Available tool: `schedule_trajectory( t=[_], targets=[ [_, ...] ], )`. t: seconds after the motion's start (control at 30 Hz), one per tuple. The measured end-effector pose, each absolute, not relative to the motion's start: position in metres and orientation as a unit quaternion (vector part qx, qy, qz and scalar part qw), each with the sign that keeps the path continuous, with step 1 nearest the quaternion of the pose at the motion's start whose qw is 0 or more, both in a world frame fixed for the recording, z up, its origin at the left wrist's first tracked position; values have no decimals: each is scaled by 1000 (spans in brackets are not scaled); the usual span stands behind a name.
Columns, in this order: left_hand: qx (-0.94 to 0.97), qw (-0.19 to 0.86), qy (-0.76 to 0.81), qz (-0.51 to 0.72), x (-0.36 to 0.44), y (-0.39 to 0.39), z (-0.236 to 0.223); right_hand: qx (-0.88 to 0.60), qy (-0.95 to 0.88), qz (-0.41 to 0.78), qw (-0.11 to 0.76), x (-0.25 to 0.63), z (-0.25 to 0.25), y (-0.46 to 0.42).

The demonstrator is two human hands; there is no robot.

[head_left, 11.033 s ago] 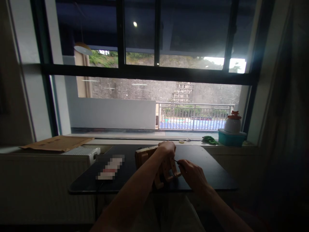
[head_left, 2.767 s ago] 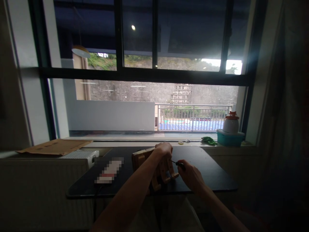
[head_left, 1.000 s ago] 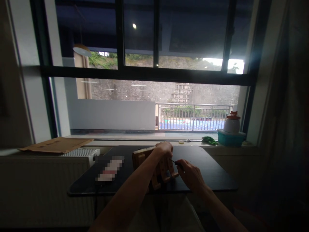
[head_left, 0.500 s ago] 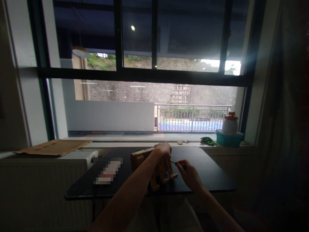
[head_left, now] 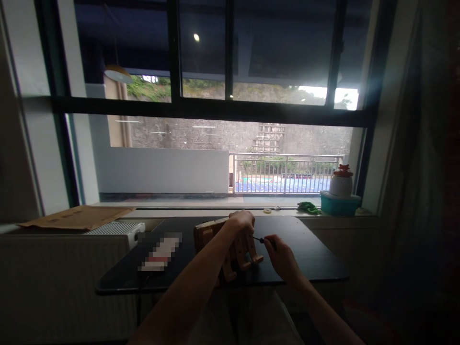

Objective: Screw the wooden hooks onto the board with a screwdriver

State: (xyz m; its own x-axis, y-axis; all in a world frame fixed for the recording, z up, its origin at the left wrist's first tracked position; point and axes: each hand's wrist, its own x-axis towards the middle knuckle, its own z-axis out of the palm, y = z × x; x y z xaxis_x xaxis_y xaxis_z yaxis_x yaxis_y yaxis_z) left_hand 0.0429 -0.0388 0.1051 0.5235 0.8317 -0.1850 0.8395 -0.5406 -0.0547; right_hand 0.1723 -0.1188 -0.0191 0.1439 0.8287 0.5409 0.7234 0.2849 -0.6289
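A wooden rack with several curved hooks (head_left: 241, 251) stands tilted on the black table (head_left: 305, 254). My left hand (head_left: 242, 221) is closed over its upper right edge, the forearm crossing in front and hiding part of the wood. In my right hand (head_left: 282, 256) is a screwdriver (head_left: 261, 240), its dark handle wrapped by the fingers. Its thin shaft points left at the rightmost hook, close to my left hand. Whether the tip sits in a screw is too small to tell.
A blurred-out flat object (head_left: 161, 254) with a cable lies on the table's left. A brown envelope (head_left: 75, 217) rests by the radiator (head_left: 64, 258). On the windowsill are a green cloth (head_left: 308, 207), a teal box (head_left: 338, 204) and a white jar (head_left: 341, 184) with an orange lid.
The view has shifted very slightly. Both hands keep their grip on the rack and the screwdriver; the fingers of my right hand have turned a little around the handle.
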Motion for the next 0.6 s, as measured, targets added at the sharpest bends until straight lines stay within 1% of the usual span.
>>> schedule_trajectory(
  t=[0.17,0.47,0.6],
  targets=[
    [870,19,483,-95,43,-42,107,-596,-632,70,491,173,-25,-111],
    [872,20,478,-103,43,-42,107,-608,-666,43,430,167,-11,-128],
    [871,28,479,-103,43,-41,107,-611,-666,48,425,167,-14,-130]
  ],
)
